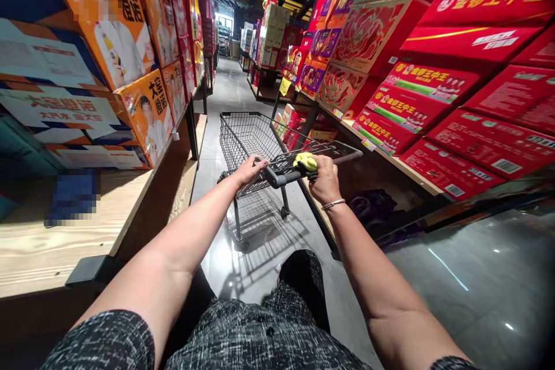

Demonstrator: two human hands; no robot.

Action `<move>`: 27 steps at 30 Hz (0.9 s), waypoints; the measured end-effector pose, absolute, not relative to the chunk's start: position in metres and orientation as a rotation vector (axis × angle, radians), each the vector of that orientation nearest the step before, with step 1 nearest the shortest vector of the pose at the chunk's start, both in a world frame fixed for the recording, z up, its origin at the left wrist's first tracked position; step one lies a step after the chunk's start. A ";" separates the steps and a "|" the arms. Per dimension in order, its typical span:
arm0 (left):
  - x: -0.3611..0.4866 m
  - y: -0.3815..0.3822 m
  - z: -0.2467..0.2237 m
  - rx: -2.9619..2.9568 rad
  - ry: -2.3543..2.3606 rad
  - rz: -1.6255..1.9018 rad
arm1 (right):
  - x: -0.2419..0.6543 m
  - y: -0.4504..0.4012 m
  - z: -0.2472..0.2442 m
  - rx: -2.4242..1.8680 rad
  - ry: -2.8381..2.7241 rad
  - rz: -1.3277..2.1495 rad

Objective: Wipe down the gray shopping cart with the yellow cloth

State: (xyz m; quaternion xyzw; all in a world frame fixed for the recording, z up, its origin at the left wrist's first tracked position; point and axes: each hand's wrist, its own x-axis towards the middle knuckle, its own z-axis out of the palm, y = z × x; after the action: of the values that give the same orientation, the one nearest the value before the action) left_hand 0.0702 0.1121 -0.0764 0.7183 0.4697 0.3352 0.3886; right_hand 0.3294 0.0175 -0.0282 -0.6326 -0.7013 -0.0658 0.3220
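Observation:
A black wire shopping cart (249, 139) stands in the aisle in front of me, with no goods visible in its basket. My left hand (251, 170) rests at the left end of the cart, its fingers closed around the frame near the corner of the handle. Farther right, my right hand (325, 180) is closed on a yellow cloth (305, 162) with dark parts, held against the dark handle bar (347, 156). A thin bracelet circles my right wrist.
Orange boxes (145, 113) are stacked on a wooden shelf (130, 185) close on the left. Red boxes (468, 133) fill the shelf on the right, its edge near the cart. The grey tiled floor (232, 78) runs ahead between displays.

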 end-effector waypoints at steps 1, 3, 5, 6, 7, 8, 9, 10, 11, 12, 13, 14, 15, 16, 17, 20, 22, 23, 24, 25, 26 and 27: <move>0.069 0.114 -0.077 1.823 1.184 0.852 | 0.317 0.013 -0.023 -1.608 -1.896 -0.104; 0.068 0.117 -0.080 1.821 1.168 0.853 | 0.292 0.005 -0.010 -1.431 -2.033 0.070; 0.067 0.120 -0.083 1.833 1.160 0.866 | 0.272 0.001 0.002 -1.253 -2.151 0.224; 0.067 0.121 -0.085 1.841 1.161 0.875 | 0.265 0.001 0.007 -1.186 -2.206 0.274; 0.067 0.121 -0.087 1.850 1.164 0.884 | 0.261 0.004 0.011 -1.136 -2.263 0.300; 0.067 0.122 -0.088 1.862 1.162 0.890 | 0.257 0.008 0.014 -1.097 -2.321 0.299; 0.067 0.122 -0.089 1.874 1.159 0.895 | 0.256 0.014 0.017 -1.064 -2.384 0.279; 0.066 0.121 -0.090 1.882 1.156 0.899 | 0.255 0.021 0.019 -1.040 -2.449 0.246; 0.065 0.120 -0.090 1.880 1.159 0.909 | 0.256 0.029 0.021 -1.033 -2.512 0.203; 0.064 0.119 -0.090 1.869 1.162 0.919 | 0.258 0.039 0.022 -1.050 -2.567 0.154; 0.063 0.117 -0.089 1.852 1.162 0.931 | 0.262 0.049 0.024 -1.098 -2.614 0.098; 0.062 0.115 -0.088 1.835 1.161 0.937 | 0.267 0.058 0.026 -1.181 -2.654 0.032; 0.061 0.114 -0.086 1.826 1.158 0.932 | 0.274 0.068 0.027 -1.297 -2.683 -0.050; 0.060 0.112 -0.083 1.831 1.160 0.912 | 0.282 0.076 0.029 -1.436 -2.687 -0.147; 0.059 0.111 -0.081 1.847 1.176 0.881 | 0.292 0.083 0.029 -1.579 -2.666 -0.244; 0.061 0.107 -0.071 1.897 1.276 0.771 | 0.321 0.094 0.029 -1.898 -2.449 -0.413; 0.066 0.104 -0.066 1.880 1.324 0.723 | 0.332 0.097 0.029 -1.966 -2.264 -0.448; 0.068 0.102 -0.063 1.854 1.337 0.716 | 0.333 0.098 0.031 -1.961 -2.185 -0.464; 0.071 0.100 -0.061 1.825 1.346 0.716 | 0.331 0.100 0.033 -1.942 -2.124 -0.478; 0.073 0.097 -0.060 1.798 1.356 0.720 | 0.327 0.104 0.036 -1.925 -2.086 -0.485; 0.076 0.095 -0.059 1.779 1.364 0.724 | 0.322 0.109 0.040 -1.930 -2.072 -0.479; 0.077 0.094 -0.058 1.769 1.369 0.726 | 0.314 0.116 0.044 -1.967 -2.087 -0.455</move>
State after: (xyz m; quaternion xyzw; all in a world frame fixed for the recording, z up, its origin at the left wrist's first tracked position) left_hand 0.0772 0.0936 -0.0579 0.6942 0.5375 0.2850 0.3847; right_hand 0.3144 0.1156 0.0441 -0.6726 -0.7136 -0.1557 0.1187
